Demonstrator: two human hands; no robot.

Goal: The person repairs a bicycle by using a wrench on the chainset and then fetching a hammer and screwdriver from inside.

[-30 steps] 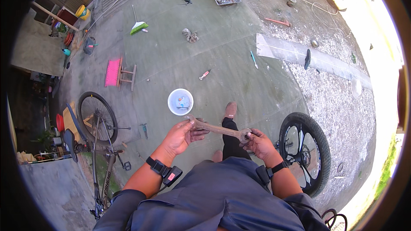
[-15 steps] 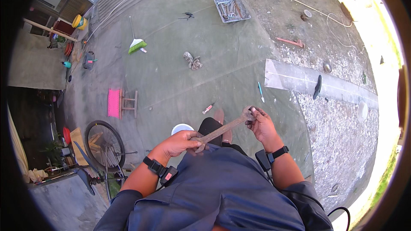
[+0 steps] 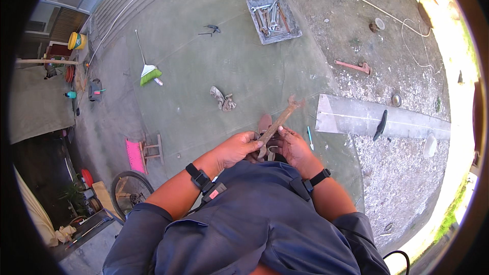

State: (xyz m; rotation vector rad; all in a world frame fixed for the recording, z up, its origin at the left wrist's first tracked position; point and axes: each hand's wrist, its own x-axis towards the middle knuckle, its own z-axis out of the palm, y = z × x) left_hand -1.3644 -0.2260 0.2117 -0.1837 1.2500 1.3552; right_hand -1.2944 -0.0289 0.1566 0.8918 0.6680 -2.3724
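Note:
A long, rusty open-ended wrench (image 3: 281, 121) is held in front of my body, its far jaw pointing away and slightly to the right. My left hand (image 3: 239, 147) is closed on its near end, with the thumb over the handle. My right hand (image 3: 294, 148) pinches the side of the handle lower down, its other fingers curled below and partly hidden. Beneath the wrench a shoe (image 3: 265, 122) shows on the green ground sheet (image 3: 198, 122).
Ahead stands a grey tray (image 3: 295, 32) of wrenches. A crumpled cloth (image 3: 222, 99), a green broom (image 3: 150, 75) and a blue pen-like tool (image 3: 310, 137) lie around. To the right are a red pipe wrench (image 3: 353, 66) and a bicycle saddle (image 3: 380, 125); a pink-topped stool (image 3: 135, 156) lies left.
The wrench has swung from lying across my body to pointing away. My right hand has moved from its far jaw down to the handle, nearer my left. The view has shifted forward.

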